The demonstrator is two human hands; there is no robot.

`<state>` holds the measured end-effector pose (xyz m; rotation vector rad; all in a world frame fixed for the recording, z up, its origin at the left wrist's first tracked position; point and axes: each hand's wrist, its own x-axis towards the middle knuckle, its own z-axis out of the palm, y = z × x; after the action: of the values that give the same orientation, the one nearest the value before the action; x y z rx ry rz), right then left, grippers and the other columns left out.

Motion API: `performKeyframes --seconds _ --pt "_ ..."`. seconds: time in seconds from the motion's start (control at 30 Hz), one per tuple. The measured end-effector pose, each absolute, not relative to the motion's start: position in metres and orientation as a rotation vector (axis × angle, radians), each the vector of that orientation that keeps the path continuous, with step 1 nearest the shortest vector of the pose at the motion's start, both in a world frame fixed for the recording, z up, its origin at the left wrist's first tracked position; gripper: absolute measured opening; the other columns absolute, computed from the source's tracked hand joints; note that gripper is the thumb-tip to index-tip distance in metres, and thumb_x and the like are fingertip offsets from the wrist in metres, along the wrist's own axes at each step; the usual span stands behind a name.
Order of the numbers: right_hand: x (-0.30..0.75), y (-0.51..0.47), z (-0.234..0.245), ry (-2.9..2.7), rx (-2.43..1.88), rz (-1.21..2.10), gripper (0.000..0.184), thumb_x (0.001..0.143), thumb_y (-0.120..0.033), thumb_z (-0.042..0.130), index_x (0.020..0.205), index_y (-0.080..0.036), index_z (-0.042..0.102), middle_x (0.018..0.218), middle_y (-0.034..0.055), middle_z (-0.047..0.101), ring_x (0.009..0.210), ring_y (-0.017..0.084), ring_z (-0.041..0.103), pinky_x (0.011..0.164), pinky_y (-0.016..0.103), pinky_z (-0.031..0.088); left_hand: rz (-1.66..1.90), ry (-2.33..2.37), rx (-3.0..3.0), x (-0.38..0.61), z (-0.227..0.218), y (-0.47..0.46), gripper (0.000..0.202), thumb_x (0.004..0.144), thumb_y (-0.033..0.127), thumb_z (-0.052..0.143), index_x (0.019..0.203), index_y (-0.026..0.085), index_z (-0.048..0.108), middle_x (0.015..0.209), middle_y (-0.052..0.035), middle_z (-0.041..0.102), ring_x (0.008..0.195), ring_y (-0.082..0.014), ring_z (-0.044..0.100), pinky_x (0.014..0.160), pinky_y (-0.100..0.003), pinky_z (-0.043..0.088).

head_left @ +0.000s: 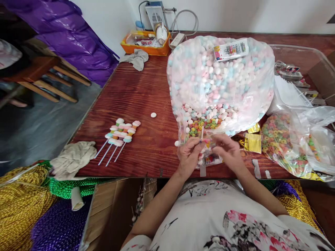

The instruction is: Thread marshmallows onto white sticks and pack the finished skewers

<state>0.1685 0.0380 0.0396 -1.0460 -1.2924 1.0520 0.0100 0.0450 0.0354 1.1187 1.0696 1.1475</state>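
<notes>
My left hand (188,154) and my right hand (227,149) meet at the near edge of the wooden table (141,94), fingers pinched together around a thin white stick (202,134) with small sweets on it. Just behind them lies a big clear bag of pastel marshmallows (220,80), with coloured cereal rings (202,125) at its near end. Several finished candy skewers (119,137) lie in a row to the left. A single loose marshmallow (153,114) sits between the skewers and the bag.
A second bag of cereal rings (285,143) and gold twist ties (253,142) lie to the right. A crumpled cloth (73,157) rests at the table's left corner. An orange tray (145,43) and a sealer machine (157,14) stand at the back. Bead strings (23,205) pile below left.
</notes>
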Motion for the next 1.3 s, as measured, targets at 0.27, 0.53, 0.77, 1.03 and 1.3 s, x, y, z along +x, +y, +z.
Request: performKeyframes --seconds 0.27,0.53,0.77,1.03,1.3 --pt "0.156 0.033 0.037 -1.388 -1.075 0.848 0.008 0.083 -0.022 0.065 0.076 -0.023 0.07 0.073 0.0004 0.063 0.072 0.015 0.057 0.07 0.03 0.047 1.102 1.071 1.122 0.014 0.022 0.034 0.036 0.091 0.05 0.058 0.108 0.021 0.072 0.102 -0.0044 0.07 0.096 -0.0175 0.062 0.091 -0.031 0.05" --pt "0.141 0.029 0.023 -1.325 -1.075 0.779 0.013 0.087 -0.021 0.064 0.092 -0.026 0.075 0.077 0.0002 0.064 0.076 0.015 0.058 0.071 0.029 0.048 1.017 1.027 1.297 0.006 0.024 0.029 0.035 0.091 0.046 0.059 0.074 0.016 0.066 0.088 -0.0044 0.064 0.094 -0.0186 0.055 0.098 -0.034 0.043" --pt "0.137 0.029 0.018 -1.092 -1.02 0.864 0.009 0.082 -0.022 0.07 0.085 -0.028 0.076 0.099 0.0034 0.065 0.097 0.017 0.061 0.086 0.033 0.051 0.881 0.839 0.93 0.01 0.026 0.033 0.033 0.084 0.049 0.067 0.082 0.016 0.067 0.072 -0.0009 0.059 0.071 -0.0139 0.056 0.072 -0.028 0.05" --pt "0.159 0.035 0.03 -0.919 -0.875 1.626 0.056 0.076 -0.026 0.073 0.127 -0.031 0.052 0.082 -0.005 0.066 0.04 0.006 0.047 0.035 0.019 0.039 0.614 0.679 0.653 0.009 0.033 0.03 0.039 0.076 0.05 0.074 0.08 0.013 0.061 0.06 -0.0012 0.058 0.053 -0.0118 0.054 0.047 -0.022 0.044" --pt "0.177 0.028 0.045 -1.739 -1.131 0.512 0.053 0.089 -0.02 0.059 0.14 -0.031 0.047 0.106 0.0081 0.063 0.098 0.022 0.059 0.085 0.04 0.05 0.395 0.721 0.793 -0.005 0.043 0.038 0.042 0.077 0.053 0.073 0.073 0.016 0.054 0.06 0.005 0.048 0.047 -0.0041 0.038 0.052 -0.02 0.045"
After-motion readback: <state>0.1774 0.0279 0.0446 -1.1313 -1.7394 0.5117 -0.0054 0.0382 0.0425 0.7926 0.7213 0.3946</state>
